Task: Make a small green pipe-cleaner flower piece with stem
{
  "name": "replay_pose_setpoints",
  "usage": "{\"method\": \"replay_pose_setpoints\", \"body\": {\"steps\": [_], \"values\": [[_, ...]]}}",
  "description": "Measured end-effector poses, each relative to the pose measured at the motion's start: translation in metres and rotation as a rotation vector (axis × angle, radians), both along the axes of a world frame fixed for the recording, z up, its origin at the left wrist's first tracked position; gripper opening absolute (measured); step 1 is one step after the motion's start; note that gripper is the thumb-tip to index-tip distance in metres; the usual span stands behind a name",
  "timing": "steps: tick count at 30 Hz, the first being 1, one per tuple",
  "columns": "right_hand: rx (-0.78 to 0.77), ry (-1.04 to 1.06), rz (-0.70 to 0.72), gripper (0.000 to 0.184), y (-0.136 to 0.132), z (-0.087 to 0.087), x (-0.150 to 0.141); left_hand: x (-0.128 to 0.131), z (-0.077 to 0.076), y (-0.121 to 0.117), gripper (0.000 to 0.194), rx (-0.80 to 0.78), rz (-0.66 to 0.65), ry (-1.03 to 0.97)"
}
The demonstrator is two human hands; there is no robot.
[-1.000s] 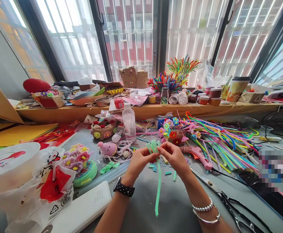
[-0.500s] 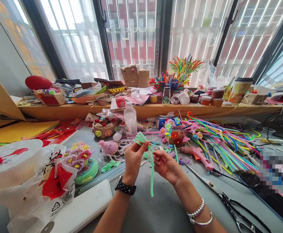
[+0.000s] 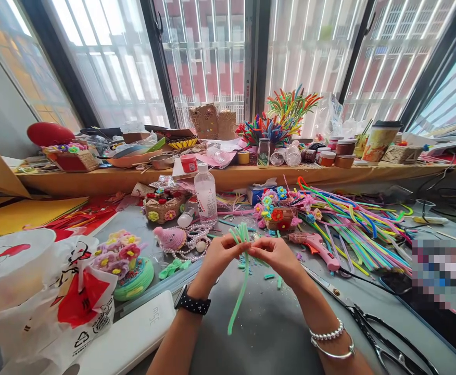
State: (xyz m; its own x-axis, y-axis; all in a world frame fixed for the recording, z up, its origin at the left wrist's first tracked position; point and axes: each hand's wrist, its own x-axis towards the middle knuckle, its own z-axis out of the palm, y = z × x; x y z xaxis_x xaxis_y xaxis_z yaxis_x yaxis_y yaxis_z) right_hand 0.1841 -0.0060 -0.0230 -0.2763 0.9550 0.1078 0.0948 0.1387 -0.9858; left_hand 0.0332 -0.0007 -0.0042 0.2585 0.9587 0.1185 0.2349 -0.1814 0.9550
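- The left hand [image 3: 222,254], at the centre of the frame, has its thumb and fingers closed on a bundle of pale green fuzzy stems [image 3: 242,232].
- The bundle is just right of the frame's centre, raised above the worktop [image 3: 275,328]; its short ends fan upward over the fingertips, and one long strand hangs from it toward the lower centre.
- The right hand [image 3: 278,255] meets the left at the base of the bundle, thumb and forefinger nearly together; I cannot tell whether they grip a stem or only touch it.
- A dark dotted wristband [image 3: 199,303] circles the left wrist, and silvery bracelets [image 3: 332,334] circle the right.
- Small green offcuts [image 3: 269,276] lie on the worktop below the right hand.
- Right of that hand, a pink glue gun [image 3: 316,248] lies on its side; below it, a pair of scissors [image 3: 356,308] slants toward the lower right corner.
- A heap of coloured fuzzy stems [image 3: 372,247] spreads across the middle right.
- Left of the left hand are a pink knitted toy [image 3: 172,238], a green bow [image 3: 174,267] and, at lower left, a white device [image 3: 132,333] with digits on its face.
- A clear bottle [image 3: 205,197] stands upright above the left hand in the frame.
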Motion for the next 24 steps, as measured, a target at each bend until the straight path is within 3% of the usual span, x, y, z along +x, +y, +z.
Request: {"method": "replay_pose_setpoints", "body": {"steps": [14,24], "values": [[0.004,0.007,-0.054,0.031,0.0022,-0.0048,-0.0036,0.002,-0.0054,0.0004,0.023,0.09,0.056,-0.075],[0.05,-0.036,-0.067,0.028,0.0024,-0.0053,-0.0053,0.0016,-0.0068,-0.0009,0.027,0.206,0.123,0.082]]}}
